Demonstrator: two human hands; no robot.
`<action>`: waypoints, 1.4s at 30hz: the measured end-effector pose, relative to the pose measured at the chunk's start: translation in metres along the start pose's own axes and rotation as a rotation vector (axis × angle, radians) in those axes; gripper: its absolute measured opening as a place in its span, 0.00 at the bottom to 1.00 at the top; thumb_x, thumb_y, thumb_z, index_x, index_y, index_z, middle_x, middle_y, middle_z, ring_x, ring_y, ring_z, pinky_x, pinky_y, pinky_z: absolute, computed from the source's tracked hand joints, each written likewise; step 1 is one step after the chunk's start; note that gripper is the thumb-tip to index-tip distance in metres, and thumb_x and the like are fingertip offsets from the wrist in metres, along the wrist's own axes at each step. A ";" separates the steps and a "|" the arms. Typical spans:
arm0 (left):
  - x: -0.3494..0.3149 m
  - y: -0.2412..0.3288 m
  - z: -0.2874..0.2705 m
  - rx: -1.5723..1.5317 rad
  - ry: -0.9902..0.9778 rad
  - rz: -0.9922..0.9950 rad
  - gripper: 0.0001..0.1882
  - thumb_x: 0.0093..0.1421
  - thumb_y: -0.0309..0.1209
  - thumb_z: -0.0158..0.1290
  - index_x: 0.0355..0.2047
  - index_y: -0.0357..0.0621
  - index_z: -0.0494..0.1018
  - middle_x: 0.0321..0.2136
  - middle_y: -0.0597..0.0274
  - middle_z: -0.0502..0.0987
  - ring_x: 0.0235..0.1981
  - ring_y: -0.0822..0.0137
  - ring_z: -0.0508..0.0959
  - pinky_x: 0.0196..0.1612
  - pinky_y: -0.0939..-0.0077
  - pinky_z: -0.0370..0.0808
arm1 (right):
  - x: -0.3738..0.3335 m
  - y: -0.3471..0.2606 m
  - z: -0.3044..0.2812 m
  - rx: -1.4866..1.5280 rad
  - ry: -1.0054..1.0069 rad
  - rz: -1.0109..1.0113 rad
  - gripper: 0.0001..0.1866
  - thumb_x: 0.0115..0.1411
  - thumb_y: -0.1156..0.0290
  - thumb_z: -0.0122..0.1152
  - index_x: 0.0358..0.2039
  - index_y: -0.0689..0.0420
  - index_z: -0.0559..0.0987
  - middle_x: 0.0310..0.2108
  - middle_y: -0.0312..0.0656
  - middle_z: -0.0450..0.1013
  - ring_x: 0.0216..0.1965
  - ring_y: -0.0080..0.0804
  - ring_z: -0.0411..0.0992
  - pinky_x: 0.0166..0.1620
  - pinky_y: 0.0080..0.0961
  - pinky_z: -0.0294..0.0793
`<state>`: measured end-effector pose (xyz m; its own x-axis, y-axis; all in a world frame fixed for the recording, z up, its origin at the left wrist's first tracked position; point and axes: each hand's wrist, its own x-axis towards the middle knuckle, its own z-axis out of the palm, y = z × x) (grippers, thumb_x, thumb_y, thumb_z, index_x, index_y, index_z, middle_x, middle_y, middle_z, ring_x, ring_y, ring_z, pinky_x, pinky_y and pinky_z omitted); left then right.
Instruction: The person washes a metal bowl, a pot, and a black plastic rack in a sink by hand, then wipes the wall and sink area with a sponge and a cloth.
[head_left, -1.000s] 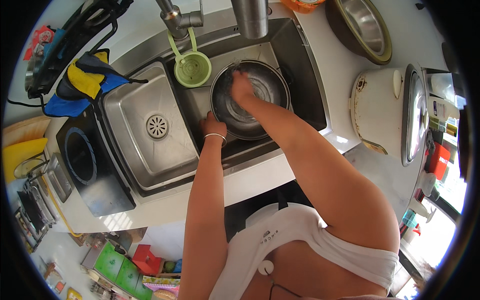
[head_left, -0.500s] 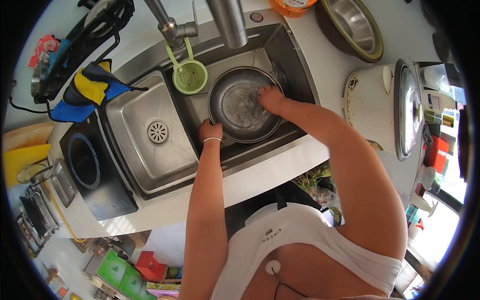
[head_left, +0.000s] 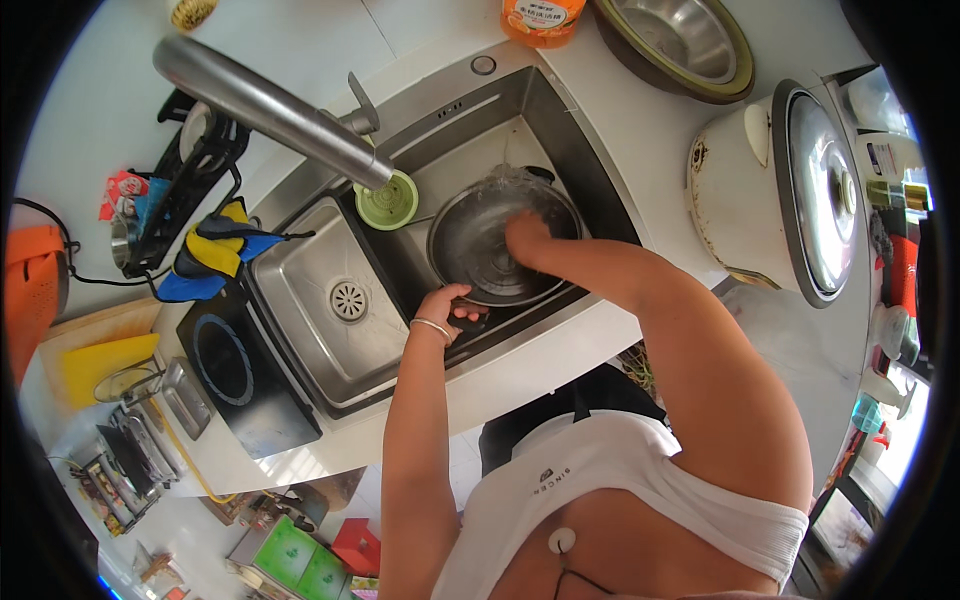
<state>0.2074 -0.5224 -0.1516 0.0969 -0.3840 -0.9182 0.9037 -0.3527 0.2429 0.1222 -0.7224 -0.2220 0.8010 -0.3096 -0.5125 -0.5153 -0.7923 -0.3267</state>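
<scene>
A round dark-grey metal pan (head_left: 468, 248) with water in it sits in the right sink basin (head_left: 440, 136). It is tilted, and water splashes at its far rim. One black side handle shows at the far rim. My left hand (head_left: 441, 304) is closed around the other black handle (head_left: 470, 323), at the near left. Inside the pan, my right hand (head_left: 527, 238) is over the inner wall, its fingers smeared by motion; whether it holds anything cannot be made out. A light-green strainer (head_left: 386, 206) sits left of the pan, below the faucet (head_left: 280, 110).
The left basin (head_left: 300, 262) has a drain. Beyond it lie a black cooktop (head_left: 262, 405) and yellow-blue cloths (head_left: 215, 246) on a rack. At right stand a lidded white pot (head_left: 733, 190), nested bowls (head_left: 735, 70) and an orange bottle (head_left: 541, 20).
My left hand has gone from the pan's left rim to gripping its near handle. The pan has turned and tilted, with water splashing. The view has shifted, and the faucet appears further left.
</scene>
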 end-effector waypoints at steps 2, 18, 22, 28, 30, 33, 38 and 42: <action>-0.009 0.000 -0.001 -0.024 -0.025 0.005 0.06 0.56 0.27 0.50 0.27 0.37 0.68 0.15 0.54 0.71 0.13 0.69 0.67 0.24 0.70 0.73 | -0.018 -0.034 -0.002 -0.246 -0.157 -0.133 0.15 0.56 0.69 0.50 0.42 0.57 0.78 0.43 0.52 0.73 0.47 0.49 0.70 0.48 0.42 0.71; -0.119 -0.002 0.076 1.463 0.726 0.941 0.41 0.43 0.30 0.56 0.59 0.33 0.58 0.34 0.37 0.76 0.28 0.46 0.78 0.31 0.60 0.76 | -0.052 -0.026 0.012 0.337 0.008 -0.265 0.16 0.48 0.75 0.54 0.40 0.58 0.78 0.42 0.53 0.74 0.45 0.50 0.71 0.47 0.41 0.71; -0.148 -0.022 0.081 1.710 0.768 1.131 0.42 0.42 0.30 0.55 0.60 0.35 0.57 0.47 0.34 0.72 0.28 0.50 0.80 0.29 0.64 0.78 | -0.036 0.031 0.032 0.626 0.242 -0.188 0.17 0.51 0.67 0.58 0.43 0.57 0.77 0.45 0.50 0.74 0.46 0.49 0.71 0.49 0.38 0.71; -0.197 -0.056 0.060 1.807 0.863 1.471 0.37 0.40 0.27 0.53 0.56 0.32 0.64 0.47 0.34 0.73 0.20 0.58 0.78 0.21 0.74 0.74 | -0.076 0.046 0.017 1.002 0.380 -0.411 0.19 0.54 0.64 0.58 0.45 0.58 0.75 0.45 0.51 0.74 0.47 0.47 0.72 0.50 0.34 0.70; -0.211 -0.062 0.065 1.830 0.898 1.598 0.36 0.40 0.25 0.51 0.55 0.31 0.65 0.47 0.35 0.73 0.18 0.61 0.76 0.19 0.76 0.72 | -0.090 0.051 0.010 0.901 0.363 -0.460 0.19 0.55 0.64 0.58 0.46 0.58 0.75 0.45 0.51 0.74 0.47 0.46 0.72 0.50 0.33 0.70; -0.227 -0.071 0.071 1.812 0.948 1.760 0.34 0.39 0.23 0.49 0.53 0.29 0.67 0.47 0.36 0.73 0.16 0.64 0.75 0.18 0.79 0.70 | -0.104 0.059 0.002 0.778 0.373 -0.482 0.19 0.56 0.63 0.58 0.46 0.58 0.75 0.45 0.51 0.74 0.47 0.46 0.72 0.50 0.32 0.70; -0.255 -0.085 0.074 1.787 1.021 1.949 0.30 0.39 0.22 0.47 0.48 0.28 0.71 0.46 0.35 0.73 0.10 0.72 0.66 0.15 0.82 0.65 | -0.129 0.053 -0.031 0.893 0.241 -0.401 0.20 0.53 0.66 0.61 0.46 0.60 0.74 0.45 0.52 0.74 0.46 0.48 0.72 0.49 0.32 0.70; -0.273 -0.102 0.077 1.763 1.117 1.951 0.28 0.41 0.20 0.46 0.47 0.27 0.71 0.45 0.34 0.74 0.10 0.72 0.65 0.15 0.82 0.64 | -0.157 0.034 -0.050 1.007 0.384 -0.406 0.19 0.52 0.68 0.59 0.45 0.61 0.75 0.43 0.55 0.74 0.43 0.52 0.72 0.46 0.35 0.71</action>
<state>0.0569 -0.4471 0.0982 0.2813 -0.7634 0.5815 -0.8597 -0.4696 -0.2007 -0.0065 -0.7268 -0.1131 0.9147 -0.4041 -0.0055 -0.0699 -0.1447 -0.9870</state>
